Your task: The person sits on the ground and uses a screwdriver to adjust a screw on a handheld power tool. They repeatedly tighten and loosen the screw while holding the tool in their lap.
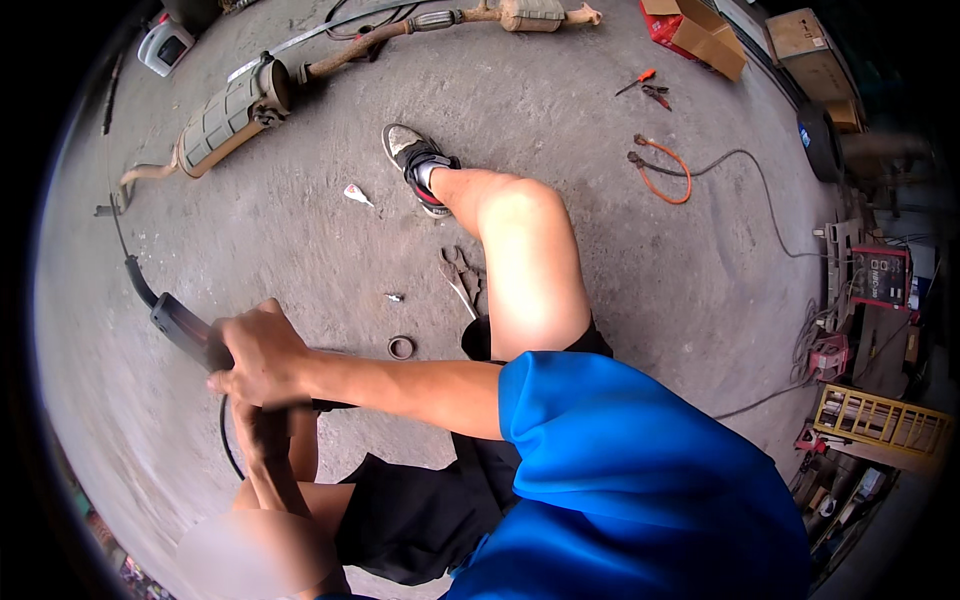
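Observation:
A dark grey and black corded power tool [183, 328] is gripped at the left, its tapered cord end pointing up and away. My right hand [262, 352] wraps round its body, the bare forearm reaching across from a blue sleeve. Just below, my left hand [268, 430] is closed in close to the same tool, partly hidden and blurred. The tool's working end cannot be made out. On the concrete nearby lie a brown ring [400, 347], a small metal piece [394, 297], and metal hand tools [459, 280] beside my bent leg.
An exhaust pipe with a muffler [225, 118] lies at the far left, a white jug [165, 46] beyond it. A small white bottle [357, 195] lies near my shoe. Rightward are an orange cable [688, 180], a screwdriver [636, 81], a red carton [690, 38] and a red machine [880, 276].

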### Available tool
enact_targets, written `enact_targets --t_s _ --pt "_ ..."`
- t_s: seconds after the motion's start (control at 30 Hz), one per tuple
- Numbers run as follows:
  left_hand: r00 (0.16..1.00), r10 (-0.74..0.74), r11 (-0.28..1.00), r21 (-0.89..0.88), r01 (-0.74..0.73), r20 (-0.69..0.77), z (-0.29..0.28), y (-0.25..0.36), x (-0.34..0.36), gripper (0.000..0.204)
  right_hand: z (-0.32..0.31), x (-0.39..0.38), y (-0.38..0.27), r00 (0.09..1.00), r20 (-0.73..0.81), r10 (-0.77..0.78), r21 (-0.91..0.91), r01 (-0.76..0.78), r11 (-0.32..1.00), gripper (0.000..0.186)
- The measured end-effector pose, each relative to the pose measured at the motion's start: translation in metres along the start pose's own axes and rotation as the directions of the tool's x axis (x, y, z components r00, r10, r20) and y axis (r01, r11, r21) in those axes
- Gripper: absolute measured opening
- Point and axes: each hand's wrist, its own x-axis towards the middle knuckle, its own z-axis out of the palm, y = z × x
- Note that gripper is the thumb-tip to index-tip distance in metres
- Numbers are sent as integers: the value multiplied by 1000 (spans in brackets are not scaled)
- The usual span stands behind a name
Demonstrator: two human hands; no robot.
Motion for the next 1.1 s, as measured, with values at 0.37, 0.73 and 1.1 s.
enact_targets --t_s 0.37,0.73,1.1 --pt "931 -96 986 -162 41 -351 85 20 5 39 13 -2 11 995 -94 19 -23 -21 1000 34" --pt "897 -68 913 -389 -121 -437 77 58 32 29 -22 -13 42 962 264 67 225 -129 966 45" --pt "905 -14 862 -464 -204 -424 56 61 33 42 5 -50 38 947 321 28 51 -47 998 41"
